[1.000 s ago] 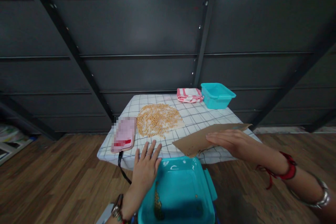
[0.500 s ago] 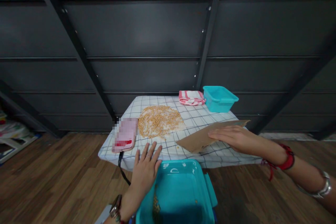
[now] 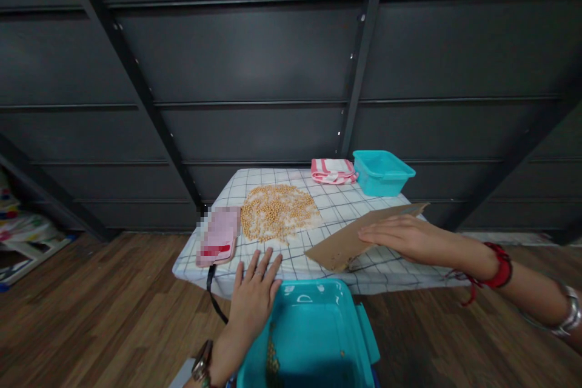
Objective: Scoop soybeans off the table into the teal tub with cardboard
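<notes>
My left hand (image 3: pixel 254 298) lies palm down with its fingers spread at the front edge of the cloth-covered table, beside the left rim of a large turquoise tub (image 3: pixel 313 333). Some beans (image 3: pixel 273 359) rest along the tub's shadowed left side. In my right hand (image 3: pixel 400 237) is a flat brown piece of cardboard (image 3: pixel 342 248), held slanting over the right part of the checked cloth (image 3: pixel 282 257). My thumb is hidden behind it. Round yellow beans (image 3: pixel 275 212), perhaps soybeans, lie spread in a patch left of the cardboard and beyond my left hand.
A pink phone-like object (image 3: pixel 221 231), partly pixelated, lies at the table's left edge, with a black strap (image 3: pixel 213 294) hanging down. A folded red-and-white cloth (image 3: pixel 334 171) and a smaller turquoise basket (image 3: pixel 382 174) stand at the back. Dark wall panels (image 3: pixel 254 54) rise behind the table.
The cardboard and my right hand have shifted very slightly left, and the cardboard's near edge sits a little lower. My left hand stays in place. The camera view has moved slightly.
</notes>
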The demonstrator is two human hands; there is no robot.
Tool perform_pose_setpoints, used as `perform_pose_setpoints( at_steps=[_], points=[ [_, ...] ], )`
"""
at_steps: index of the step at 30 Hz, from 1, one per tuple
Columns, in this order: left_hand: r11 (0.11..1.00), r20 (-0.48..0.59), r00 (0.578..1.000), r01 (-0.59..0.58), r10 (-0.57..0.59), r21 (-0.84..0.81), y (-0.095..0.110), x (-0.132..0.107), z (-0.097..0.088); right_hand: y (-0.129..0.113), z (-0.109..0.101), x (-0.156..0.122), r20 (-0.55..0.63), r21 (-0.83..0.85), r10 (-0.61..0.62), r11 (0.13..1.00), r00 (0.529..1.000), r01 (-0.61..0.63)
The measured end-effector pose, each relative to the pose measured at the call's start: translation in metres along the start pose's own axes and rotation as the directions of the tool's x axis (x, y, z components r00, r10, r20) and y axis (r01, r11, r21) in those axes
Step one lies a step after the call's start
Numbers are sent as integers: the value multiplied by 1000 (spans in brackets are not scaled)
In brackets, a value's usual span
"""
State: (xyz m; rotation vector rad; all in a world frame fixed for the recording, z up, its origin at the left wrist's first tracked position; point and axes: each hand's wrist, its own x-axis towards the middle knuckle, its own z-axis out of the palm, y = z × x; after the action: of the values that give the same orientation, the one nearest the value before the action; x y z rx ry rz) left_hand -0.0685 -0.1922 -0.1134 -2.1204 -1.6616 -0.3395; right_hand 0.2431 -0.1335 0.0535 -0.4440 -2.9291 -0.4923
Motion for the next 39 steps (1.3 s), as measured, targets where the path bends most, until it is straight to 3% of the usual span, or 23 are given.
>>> perform_pose_setpoints(
  at_steps=[8,13,26,32,35,39],
  points=[
    [1000,22,1000,-12,12,3,-1,1,-3,-2,4,-8,-47,-2,29,1000,998,-29],
    [1000,-2,1000,-19,19,24,-1,1,-3,-4,13,-9,9,-34,59,998,998,-59],
    [1000,12,1000,-4,5,-21,-1,2,0,-35,14,-12,40,183,205,961,978,-209],
    [1000,27,1000,-8,8,-21,0,4,-2,-40,21,-24,-113,69,150,987,982,-143],
    [1000,31,1000,-2,3,-30,0,5,-2,-39,18,-25,-118,134,249,963,961,-233],
    [999,27,1000,-2,3,-36,-1,5,-1,-36,11,-23,-35,219,368,910,929,-352]
  ],
)
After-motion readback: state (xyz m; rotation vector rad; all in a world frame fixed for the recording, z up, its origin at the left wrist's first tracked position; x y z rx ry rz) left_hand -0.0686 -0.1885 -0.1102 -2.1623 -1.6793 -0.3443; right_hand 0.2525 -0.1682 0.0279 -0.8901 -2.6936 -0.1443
